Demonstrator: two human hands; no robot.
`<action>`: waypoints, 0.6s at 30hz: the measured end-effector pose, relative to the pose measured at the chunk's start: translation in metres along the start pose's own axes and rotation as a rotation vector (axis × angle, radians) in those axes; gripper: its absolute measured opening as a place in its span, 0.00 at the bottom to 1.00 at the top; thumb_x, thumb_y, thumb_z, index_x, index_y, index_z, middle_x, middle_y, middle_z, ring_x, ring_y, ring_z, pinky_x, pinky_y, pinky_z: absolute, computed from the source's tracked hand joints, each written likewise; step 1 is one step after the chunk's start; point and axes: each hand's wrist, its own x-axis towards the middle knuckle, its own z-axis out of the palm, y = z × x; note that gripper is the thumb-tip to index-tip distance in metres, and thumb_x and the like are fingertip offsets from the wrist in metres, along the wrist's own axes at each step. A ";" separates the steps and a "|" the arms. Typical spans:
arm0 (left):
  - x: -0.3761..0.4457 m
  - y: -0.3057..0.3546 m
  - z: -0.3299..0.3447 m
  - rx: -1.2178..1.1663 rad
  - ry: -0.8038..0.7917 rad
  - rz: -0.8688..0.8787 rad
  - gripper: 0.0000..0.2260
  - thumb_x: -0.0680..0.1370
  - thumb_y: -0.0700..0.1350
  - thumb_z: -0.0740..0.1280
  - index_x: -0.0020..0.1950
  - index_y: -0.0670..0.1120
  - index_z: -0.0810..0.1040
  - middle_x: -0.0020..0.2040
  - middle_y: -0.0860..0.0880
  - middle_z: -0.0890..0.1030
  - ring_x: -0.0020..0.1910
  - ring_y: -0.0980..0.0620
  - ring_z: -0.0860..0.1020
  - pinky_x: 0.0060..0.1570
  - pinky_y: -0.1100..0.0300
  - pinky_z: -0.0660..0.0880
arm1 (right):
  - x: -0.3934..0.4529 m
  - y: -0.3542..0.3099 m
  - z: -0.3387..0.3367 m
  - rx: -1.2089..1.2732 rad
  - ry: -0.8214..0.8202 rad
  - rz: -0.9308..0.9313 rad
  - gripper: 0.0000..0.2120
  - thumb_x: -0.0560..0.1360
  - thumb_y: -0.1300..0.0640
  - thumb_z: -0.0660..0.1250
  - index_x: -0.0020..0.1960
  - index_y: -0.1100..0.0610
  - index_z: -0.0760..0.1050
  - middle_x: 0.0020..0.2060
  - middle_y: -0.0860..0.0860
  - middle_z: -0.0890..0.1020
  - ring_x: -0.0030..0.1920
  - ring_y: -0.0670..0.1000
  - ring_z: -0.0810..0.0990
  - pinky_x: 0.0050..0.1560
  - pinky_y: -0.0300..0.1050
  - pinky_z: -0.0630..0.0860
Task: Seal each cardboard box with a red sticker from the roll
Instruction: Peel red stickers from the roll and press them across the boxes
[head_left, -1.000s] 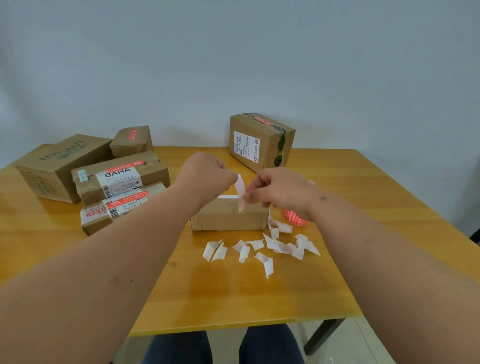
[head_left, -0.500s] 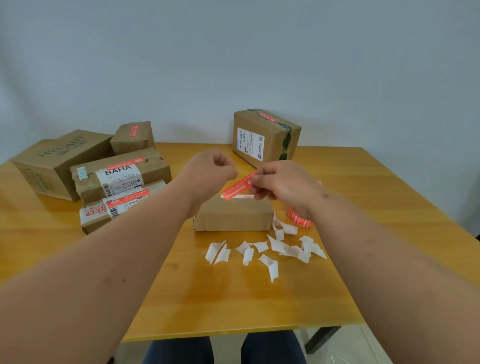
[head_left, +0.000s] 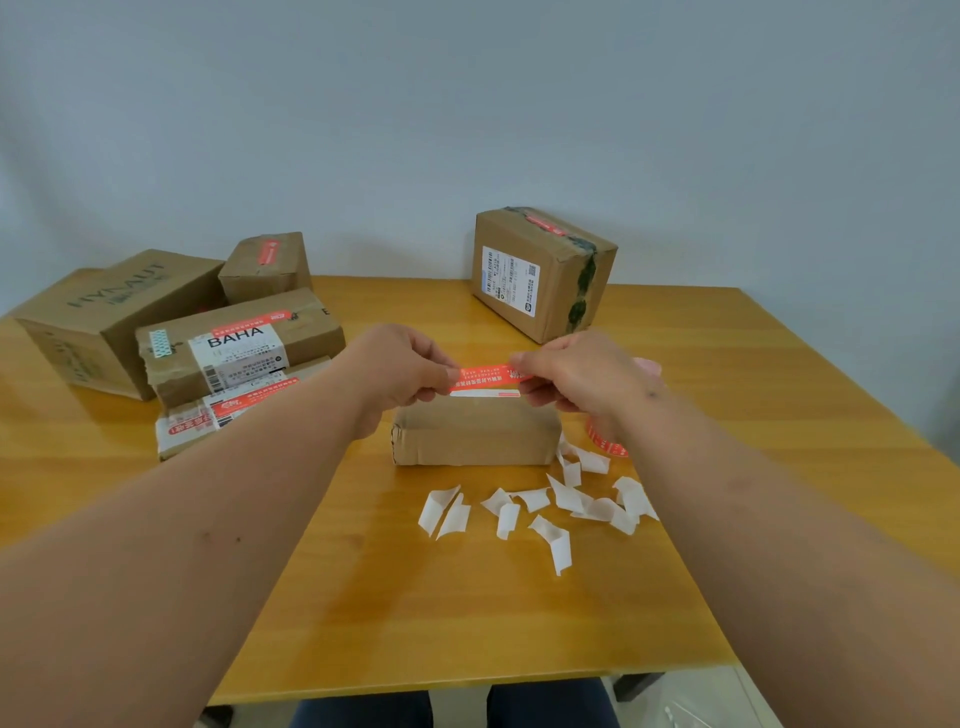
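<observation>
A glossy honey-coloured wooden table (head_left: 519, 613) stands against a plain pale grey-blue wall (head_left: 467, 114), and over its middle the left hand (head_left: 400, 371) and the right hand (head_left: 576, 374) each pinch one end of a flat red rectangular sticker (head_left: 485, 376), stretched level just above a low brown cardboard box (head_left: 475, 434). The red sticker roll (head_left: 605, 444) lies just right of that box, partly hidden by the right wrist, with curled white backing-paper scraps (head_left: 540, 506) scattered nearer the table's front edge. Four brown cardboard boxes bearing red stickers (head_left: 208, 338) crowd the far left of the table, and a taller brown cardboard box with a white shipping label (head_left: 543, 273) sits at the back by the wall.
</observation>
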 end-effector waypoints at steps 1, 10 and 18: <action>0.001 0.001 0.000 0.017 -0.003 -0.002 0.01 0.75 0.41 0.72 0.46 0.45 0.83 0.46 0.45 0.83 0.45 0.50 0.78 0.46 0.59 0.77 | 0.001 -0.001 0.003 -0.082 0.020 -0.006 0.13 0.76 0.48 0.69 0.47 0.59 0.83 0.41 0.53 0.85 0.39 0.47 0.81 0.40 0.40 0.74; 0.019 -0.002 0.005 0.213 0.008 0.051 0.02 0.75 0.42 0.72 0.43 0.48 0.84 0.45 0.47 0.83 0.46 0.51 0.78 0.41 0.61 0.75 | 0.021 0.001 0.023 -0.634 0.172 -0.050 0.12 0.75 0.48 0.63 0.35 0.51 0.76 0.34 0.48 0.77 0.38 0.49 0.75 0.51 0.53 0.75; 0.040 -0.006 0.008 0.330 0.031 0.035 0.02 0.74 0.42 0.73 0.41 0.47 0.84 0.42 0.48 0.82 0.42 0.53 0.77 0.44 0.57 0.77 | 0.033 0.008 0.031 -0.749 0.092 -0.090 0.12 0.77 0.47 0.60 0.38 0.50 0.75 0.36 0.48 0.77 0.42 0.49 0.75 0.60 0.56 0.71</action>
